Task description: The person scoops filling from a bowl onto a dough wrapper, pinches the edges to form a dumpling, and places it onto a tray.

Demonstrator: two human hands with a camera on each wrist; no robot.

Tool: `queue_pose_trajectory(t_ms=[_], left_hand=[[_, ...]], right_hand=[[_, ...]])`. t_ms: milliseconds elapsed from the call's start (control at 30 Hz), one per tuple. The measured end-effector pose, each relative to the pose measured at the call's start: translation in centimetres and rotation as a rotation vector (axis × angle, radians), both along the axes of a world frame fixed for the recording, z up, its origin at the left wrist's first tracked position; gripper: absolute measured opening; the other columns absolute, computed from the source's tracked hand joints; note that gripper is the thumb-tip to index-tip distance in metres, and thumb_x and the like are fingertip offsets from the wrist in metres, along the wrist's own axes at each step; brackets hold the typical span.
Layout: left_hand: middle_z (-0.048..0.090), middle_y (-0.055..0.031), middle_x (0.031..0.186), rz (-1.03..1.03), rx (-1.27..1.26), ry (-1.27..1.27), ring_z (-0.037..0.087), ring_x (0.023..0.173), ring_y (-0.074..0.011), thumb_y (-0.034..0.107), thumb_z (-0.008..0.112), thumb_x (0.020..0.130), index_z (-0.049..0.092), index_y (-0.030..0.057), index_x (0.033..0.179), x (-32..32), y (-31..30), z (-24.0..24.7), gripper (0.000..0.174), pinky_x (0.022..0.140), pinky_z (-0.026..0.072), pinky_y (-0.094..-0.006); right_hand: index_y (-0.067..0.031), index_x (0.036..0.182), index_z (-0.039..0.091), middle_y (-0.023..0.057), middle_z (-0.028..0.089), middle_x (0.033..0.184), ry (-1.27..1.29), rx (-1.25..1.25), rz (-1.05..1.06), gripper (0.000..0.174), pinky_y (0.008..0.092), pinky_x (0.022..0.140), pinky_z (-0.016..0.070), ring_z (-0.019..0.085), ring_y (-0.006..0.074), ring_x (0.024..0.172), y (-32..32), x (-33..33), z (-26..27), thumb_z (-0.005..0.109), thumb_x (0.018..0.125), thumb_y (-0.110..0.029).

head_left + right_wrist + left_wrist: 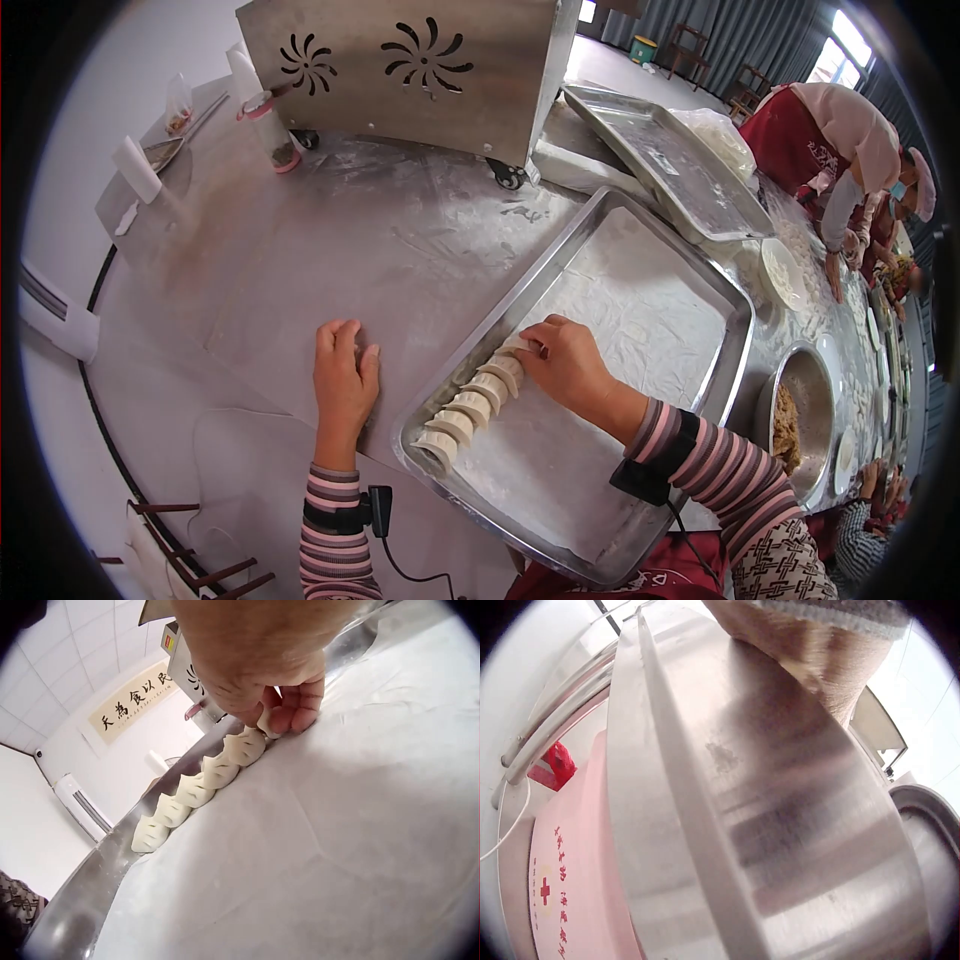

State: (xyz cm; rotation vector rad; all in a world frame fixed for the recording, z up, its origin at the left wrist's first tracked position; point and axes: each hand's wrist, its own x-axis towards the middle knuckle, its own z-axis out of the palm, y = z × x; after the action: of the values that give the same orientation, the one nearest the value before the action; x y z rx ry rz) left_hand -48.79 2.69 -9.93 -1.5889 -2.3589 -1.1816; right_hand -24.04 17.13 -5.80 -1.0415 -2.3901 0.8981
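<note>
Several pleated dumplings [472, 402] [196, 790] stand in a row along the left side of a metal tray [740, 345] lined with a floury white sheet [352, 825]. At the row's far end my right hand [572, 368] [270, 660] pinches one more dumpling [265, 722] between thumb and fingers, close beside the last one. My left hand [343, 388] rests at the steel table's edge, left of the tray, fingers loosely bent and holding nothing. In the left wrist view only part of that hand [795, 645] shows, above the steel surface.
An empty-looking second tray [680, 170] leans behind the first. To the right are a bowl of filling [787, 430] and a plate [782, 274]. A steel cabinet on wheels [400, 80] and a jar [270, 135] stand at the back. Other people work at the far right.
</note>
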Motion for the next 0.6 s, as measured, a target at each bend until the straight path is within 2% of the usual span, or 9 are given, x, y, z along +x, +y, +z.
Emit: queue_pose_trajectory(t_ms=[33, 167, 267, 367, 433, 500, 600], left_hand=[[0.050, -0.0147, 0.112, -0.002, 0.002, -0.009, 0.055, 0.081, -0.0232, 0.006, 0.062, 0.081, 0.055, 0.0003, 0.111, 0.0, 0.0, 0.0, 0.031, 0.072, 0.0477, -0.0327], [0.050, -0.0141, 0.112, -0.002, 0.009, -0.007, 0.055, 0.081, -0.0228, 0.006, 0.063, 0.081, 0.055, 0.0003, 0.111, 0.0, 0.1, 0.1, 0.031, 0.072, 0.0477, -0.0323], [0.050, -0.0138, 0.111, -0.011, 0.003, -0.017, 0.055, 0.080, -0.0225, 0.006, 0.062, 0.081, 0.055, 0.0001, 0.110, -0.1, 0.1, 0.1, 0.030, 0.072, 0.0477, -0.0321], [0.050, -0.0139, 0.111, -0.008, 0.024, -0.002, 0.055, 0.079, -0.0224, 0.005, 0.062, 0.082, 0.055, -0.0002, 0.110, -0.1, 0.2, -0.3, 0.030, 0.071, 0.0479, -0.0322], [0.050, -0.0140, 0.111, -0.007, 0.015, -0.011, 0.055, 0.079, -0.0221, 0.006, 0.061, 0.082, 0.055, -0.0003, 0.110, -0.2, 0.1, -0.4, 0.030, 0.071, 0.0482, -0.0317], [0.050, -0.0147, 0.112, -0.021, 0.015, 0.009, 0.056, 0.078, -0.0233, 0.006, 0.061, 0.082, 0.055, -0.0005, 0.110, -0.3, -0.1, -0.6, 0.030, 0.072, 0.0488, -0.0330], [0.051, -0.0151, 0.112, -0.021, 0.048, 0.020, 0.057, 0.077, -0.0238, 0.006, 0.061, 0.082, 0.056, -0.0008, 0.109, -0.4, 0.2, -0.6, 0.028, 0.072, 0.0495, -0.0334]], right_hand=[[0.0012, 0.086, 0.066, 0.0170, 0.059, 0.081, 0.007, -0.003, 0.001, 0.016, 0.0407, 0.064, 0.0484, 0.060, 0.0351, 0.071, -0.1, 0.0, 0.0, 0.068, 0.075, -0.011], [0.0002, 0.085, 0.066, 0.0170, 0.059, 0.082, 0.005, -0.016, -0.008, 0.014, 0.0411, 0.066, 0.0486, 0.059, 0.0359, 0.073, -0.1, -0.2, -0.2, 0.068, 0.076, -0.011], [0.0010, 0.090, 0.066, 0.0177, 0.060, 0.084, -0.018, -0.008, 0.021, 0.017, 0.0419, 0.068, 0.0489, 0.060, 0.0368, 0.076, -0.2, 0.1, 0.6, 0.067, 0.078, -0.011], [0.0026, 0.097, 0.064, 0.0186, 0.061, 0.088, 0.008, 0.033, -0.035, 0.022, 0.0429, 0.070, 0.0492, 0.060, 0.0376, 0.078, -0.4, 1.6, 2.0, 0.065, 0.080, -0.012], [0.0040, 0.102, 0.063, 0.0188, 0.061, 0.092, -0.023, 0.128, 0.036, 0.026, 0.0433, 0.071, 0.0495, 0.060, 0.0378, 0.080, -0.9, 3.5, 4.9, 0.065, 0.082, -0.012], [0.0027, 0.102, 0.063, 0.0183, 0.061, 0.095, -0.031, 0.119, 0.018, 0.025, 0.0429, 0.072, 0.0500, 0.061, 0.0374, 0.081, -2.2, 6.0, 7.9, 0.065, 0.082, -0.013], [0.0015, 0.102, 0.063, 0.0171, 0.061, 0.095, -0.095, 0.188, 0.113, 0.025, 0.0416, 0.073, 0.0508, 0.062, 0.0363, 0.082, -4.3, 11.1, 12.6, 0.065, 0.082, -0.013]])
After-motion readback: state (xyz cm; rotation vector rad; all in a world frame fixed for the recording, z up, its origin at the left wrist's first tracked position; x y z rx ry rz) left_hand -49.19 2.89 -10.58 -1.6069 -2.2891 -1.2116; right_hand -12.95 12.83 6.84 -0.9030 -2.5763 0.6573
